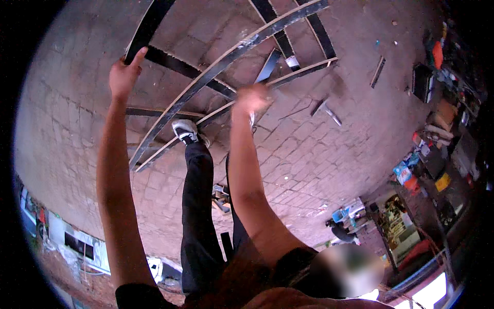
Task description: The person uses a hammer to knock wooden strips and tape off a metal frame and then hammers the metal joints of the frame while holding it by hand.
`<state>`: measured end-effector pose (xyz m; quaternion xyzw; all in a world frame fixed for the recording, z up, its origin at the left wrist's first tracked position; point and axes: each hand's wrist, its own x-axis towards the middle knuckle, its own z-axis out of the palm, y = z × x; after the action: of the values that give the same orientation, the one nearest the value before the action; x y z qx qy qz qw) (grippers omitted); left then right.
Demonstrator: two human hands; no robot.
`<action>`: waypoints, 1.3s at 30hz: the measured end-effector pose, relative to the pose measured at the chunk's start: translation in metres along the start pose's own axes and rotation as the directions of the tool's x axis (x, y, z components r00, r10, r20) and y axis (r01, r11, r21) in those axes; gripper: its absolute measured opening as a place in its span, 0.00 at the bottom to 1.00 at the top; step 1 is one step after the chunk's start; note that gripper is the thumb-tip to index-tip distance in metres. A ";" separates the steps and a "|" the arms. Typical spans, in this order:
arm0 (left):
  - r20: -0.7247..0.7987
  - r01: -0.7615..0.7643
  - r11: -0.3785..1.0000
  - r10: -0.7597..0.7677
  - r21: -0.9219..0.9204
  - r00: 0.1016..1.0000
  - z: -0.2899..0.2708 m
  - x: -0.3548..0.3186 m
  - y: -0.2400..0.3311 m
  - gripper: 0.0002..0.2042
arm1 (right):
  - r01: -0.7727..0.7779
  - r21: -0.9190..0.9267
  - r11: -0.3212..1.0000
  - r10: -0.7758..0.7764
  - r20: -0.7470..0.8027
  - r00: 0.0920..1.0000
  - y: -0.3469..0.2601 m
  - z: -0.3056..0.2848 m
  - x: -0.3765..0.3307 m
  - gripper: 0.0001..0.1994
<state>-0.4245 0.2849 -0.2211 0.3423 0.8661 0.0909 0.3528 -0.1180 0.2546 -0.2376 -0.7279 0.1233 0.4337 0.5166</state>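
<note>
My left hand is closed around the end of a black plywood strip, thumb on top. From there a straight black crosspiece runs to the right toward my other hand. A long curved plywood strip arches over it. My right hand is smeared by motion over a lower strip; its fingers cannot be made out. Just beyond it a short dark bluish piece slants upward, and whether the hand touches it is unclear. My shoe is beside the strips.
A hammer lies on the brick paving to the right, with a short loose strip farther off. Piled clutter lines the right side. Beyond my legs, a few scraps lie on the ground.
</note>
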 end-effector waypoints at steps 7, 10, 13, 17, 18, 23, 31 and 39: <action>0.049 0.005 1.000 -0.005 -0.010 0.999 -0.008 -0.001 0.004 0.36 | -0.385 -0.252 0.888 0.428 0.146 0.892 0.035 -0.083 0.005 0.11; -0.008 -0.062 0.997 0.062 -0.039 0.998 -0.006 0.007 -0.005 0.34 | -0.378 -0.232 0.896 0.409 0.103 0.907 -0.010 -0.116 -0.029 0.17; -0.386 -0.257 0.945 0.318 0.202 0.866 0.021 -0.001 -0.026 0.31 | -0.395 -0.129 0.910 0.409 0.115 0.905 -0.049 -0.142 -0.063 0.16; -0.190 -0.113 0.983 0.140 0.144 0.972 0.064 -0.061 -0.071 0.26 | -0.416 -0.197 0.888 0.435 0.063 0.898 -0.082 -0.160 -0.109 0.17; -0.022 -0.122 0.979 0.127 0.160 0.992 0.078 -0.088 -0.082 0.25 | -0.410 -0.208 0.888 0.430 0.061 0.901 -0.089 -0.162 -0.121 0.17; 0.501 -0.073 0.968 -0.058 0.239 0.864 0.093 -0.211 -0.109 0.19 | -0.541 -0.099 0.835 0.549 0.207 0.810 -0.117 -0.148 -0.178 0.16; 0.417 -0.135 0.987 0.090 0.082 0.904 0.128 -0.156 -0.056 0.26 | -0.528 -0.314 0.789 0.604 0.235 0.762 -0.100 -0.056 -0.120 0.16; 0.187 -0.359 0.910 0.324 0.207 0.928 0.250 0.044 0.052 0.34 | -0.472 -0.629 0.618 0.681 0.128 0.721 -0.094 -0.026 -0.056 0.17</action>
<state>-0.2513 0.3320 -0.4086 0.5341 0.7686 0.0215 0.3513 -0.0792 0.2578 -0.1325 -0.6729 0.1277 0.7179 0.1243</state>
